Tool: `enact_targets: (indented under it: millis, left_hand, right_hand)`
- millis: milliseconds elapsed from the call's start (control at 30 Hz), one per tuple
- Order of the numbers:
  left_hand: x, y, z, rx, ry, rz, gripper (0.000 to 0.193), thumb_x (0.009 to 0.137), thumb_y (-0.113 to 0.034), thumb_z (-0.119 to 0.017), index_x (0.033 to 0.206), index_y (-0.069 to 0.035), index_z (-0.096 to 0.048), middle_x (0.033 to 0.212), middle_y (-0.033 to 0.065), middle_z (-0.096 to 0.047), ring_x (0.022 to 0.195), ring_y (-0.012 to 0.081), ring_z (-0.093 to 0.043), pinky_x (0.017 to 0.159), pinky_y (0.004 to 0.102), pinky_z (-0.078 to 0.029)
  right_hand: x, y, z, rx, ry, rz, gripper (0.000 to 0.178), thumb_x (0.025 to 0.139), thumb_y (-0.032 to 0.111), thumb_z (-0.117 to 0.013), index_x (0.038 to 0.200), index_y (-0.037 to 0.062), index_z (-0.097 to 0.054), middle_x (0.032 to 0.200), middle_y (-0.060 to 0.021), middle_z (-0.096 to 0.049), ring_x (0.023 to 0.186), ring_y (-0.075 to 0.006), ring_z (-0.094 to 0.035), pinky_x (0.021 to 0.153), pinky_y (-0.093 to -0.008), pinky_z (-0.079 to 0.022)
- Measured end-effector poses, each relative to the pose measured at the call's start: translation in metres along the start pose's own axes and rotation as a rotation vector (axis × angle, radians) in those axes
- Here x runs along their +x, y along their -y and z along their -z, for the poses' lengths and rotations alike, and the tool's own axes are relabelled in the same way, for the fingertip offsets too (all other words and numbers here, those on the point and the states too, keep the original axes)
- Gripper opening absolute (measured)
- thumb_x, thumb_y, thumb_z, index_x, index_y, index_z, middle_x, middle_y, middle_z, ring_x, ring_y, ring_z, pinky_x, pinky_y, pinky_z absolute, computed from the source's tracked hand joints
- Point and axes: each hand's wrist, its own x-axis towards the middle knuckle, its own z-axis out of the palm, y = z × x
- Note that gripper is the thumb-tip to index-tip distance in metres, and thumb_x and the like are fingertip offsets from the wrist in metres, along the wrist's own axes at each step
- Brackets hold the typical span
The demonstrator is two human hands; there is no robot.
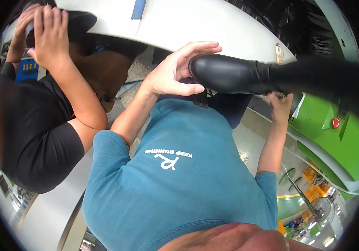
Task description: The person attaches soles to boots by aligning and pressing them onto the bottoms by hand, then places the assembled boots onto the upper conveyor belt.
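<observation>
A black leather boot [229, 73] lies sideways in front of my chest, its rounded toe to the left and its long shaft running off to the right, where it blurs. My left hand [175, 69] cups the toe, fingers over the far side and thumb on the near side. Under the heel, my right hand [279, 102] grips the boot from the near side; its fingers are partly hidden by the boot. The boot is held above the near edge of a white work table [188, 23].
A co-worker in a black shirt [37, 134] works close on my left, both hands on a dark shoe [79, 21]. A blue-handled tool [138, 9] lies on the table. To the right stands a green machine [313, 119] with a red button [335, 122]; a fan [322, 209] stands behind.
</observation>
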Motion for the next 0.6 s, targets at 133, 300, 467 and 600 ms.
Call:
enact_targets:
  millis: [133,300,467,600]
  left_hand:
    - [-0.027,0.002,0.001,-0.054,-0.027,0.08,0.083,0.091,0.006,-0.081,0.166,0.001,-0.046,0.161,0.0194,-0.057,0.138,0.026,-0.067,0.108,0.0362,-0.063]
    - [-0.028,0.001,-0.003,-0.076,-0.186,0.21,0.071,0.09,-0.007,-0.092,0.154,0.001,-0.063,0.121,0.0132,-0.081,0.103,0.0254,-0.082,0.097,0.0349,-0.067]
    - [-0.004,0.019,0.001,0.874,-0.278,-0.228,0.061,0.078,-0.023,-0.101,0.133,-0.006,-0.081,0.127,0.016,-0.083,0.117,0.0279,-0.08,0.105,0.0379,-0.061]
    - [-0.003,0.034,-0.002,0.975,-0.265,-0.237,0.067,0.074,-0.022,-0.103,0.135,-0.005,-0.081,0.132,0.0162,-0.082,0.124,0.032,-0.078,0.11,0.0408,-0.059]
  right_hand:
    - [0.003,0.0,-0.013,-0.028,-0.05,-0.373,0.042,0.115,0.041,-0.064,0.126,0.0,-0.067,0.09,-0.0076,-0.077,0.057,-0.0129,-0.066,0.047,-0.0272,-0.05]
    - [0.028,0.028,-0.036,-0.188,-0.205,-0.509,0.056,0.113,0.058,-0.062,0.104,0.0042,-0.075,0.081,-0.0021,-0.072,0.063,-0.0094,-0.066,0.056,-0.0263,-0.05]
    - [0.065,0.054,-0.04,-0.643,-0.143,-0.32,0.049,0.107,0.044,-0.077,0.13,0.0011,-0.076,0.105,-0.0032,-0.075,0.094,-0.0122,-0.071,0.083,-0.0275,-0.055]
    - [0.046,0.06,-0.059,-0.918,0.063,0.293,0.052,0.084,0.019,-0.098,0.13,0.0045,-0.078,0.123,-0.0094,-0.071,0.108,-0.0209,-0.069,0.097,-0.0355,-0.057]
